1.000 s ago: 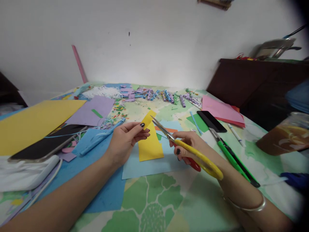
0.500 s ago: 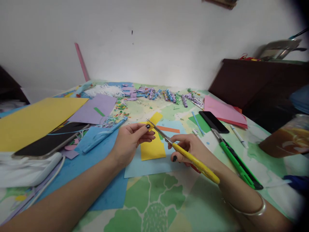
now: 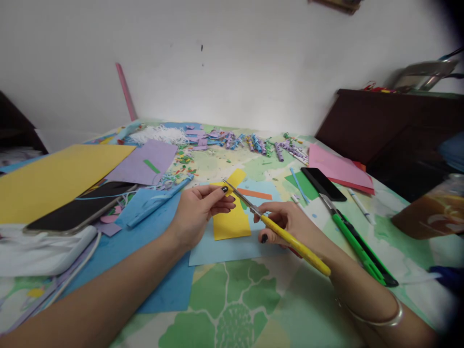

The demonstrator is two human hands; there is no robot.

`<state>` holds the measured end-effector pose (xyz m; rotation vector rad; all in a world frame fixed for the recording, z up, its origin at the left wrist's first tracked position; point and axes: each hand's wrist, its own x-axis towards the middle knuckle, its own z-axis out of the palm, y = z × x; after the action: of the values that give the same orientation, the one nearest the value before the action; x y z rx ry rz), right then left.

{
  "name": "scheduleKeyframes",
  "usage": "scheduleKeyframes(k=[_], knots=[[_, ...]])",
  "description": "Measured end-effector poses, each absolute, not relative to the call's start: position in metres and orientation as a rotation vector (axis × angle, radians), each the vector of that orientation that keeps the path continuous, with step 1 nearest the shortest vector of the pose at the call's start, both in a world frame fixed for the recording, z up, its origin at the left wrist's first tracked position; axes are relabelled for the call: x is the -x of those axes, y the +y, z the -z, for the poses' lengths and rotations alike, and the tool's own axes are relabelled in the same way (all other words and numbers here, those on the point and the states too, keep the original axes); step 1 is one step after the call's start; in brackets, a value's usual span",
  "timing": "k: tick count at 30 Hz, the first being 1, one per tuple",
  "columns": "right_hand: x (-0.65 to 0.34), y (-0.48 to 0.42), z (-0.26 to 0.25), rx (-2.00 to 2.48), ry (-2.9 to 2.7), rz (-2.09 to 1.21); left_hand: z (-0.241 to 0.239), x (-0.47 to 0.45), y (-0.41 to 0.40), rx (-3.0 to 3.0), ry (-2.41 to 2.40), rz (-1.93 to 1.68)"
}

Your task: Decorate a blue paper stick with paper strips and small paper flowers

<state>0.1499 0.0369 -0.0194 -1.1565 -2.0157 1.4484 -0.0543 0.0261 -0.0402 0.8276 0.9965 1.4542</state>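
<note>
My left hand (image 3: 197, 212) pinches the upper left edge of a yellow paper piece (image 3: 232, 218) and holds it just above a light blue sheet (image 3: 224, 246). My right hand (image 3: 290, 223) grips yellow-handled scissors (image 3: 286, 234). Their metal blades are closed into the top of the yellow paper, close to my left fingertips. A thin bracelet sits on my right wrist.
A phone (image 3: 78, 208) lies at the left beside a big yellow sheet (image 3: 54, 179) and a purple sheet (image 3: 145, 162). At the right are a second phone (image 3: 322, 183), a green utility knife (image 3: 358, 246) and pink paper (image 3: 337, 166). Rolled paper strips (image 3: 253, 143) litter the far table.
The scissor blades have closed into the yellow paper, and the handles have come together in my right hand. Both hands stayed almost in place.
</note>
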Motion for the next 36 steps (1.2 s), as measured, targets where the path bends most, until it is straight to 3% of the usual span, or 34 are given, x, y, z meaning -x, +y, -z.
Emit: scheduleKeyframes(k=[36], knots=[[-0.1491, 0.0385, 0.0221, 1.264, -2.006, -1.394, 0.0422, 0.0546, 0.0251, -0.795, 1.006, -1.443]])
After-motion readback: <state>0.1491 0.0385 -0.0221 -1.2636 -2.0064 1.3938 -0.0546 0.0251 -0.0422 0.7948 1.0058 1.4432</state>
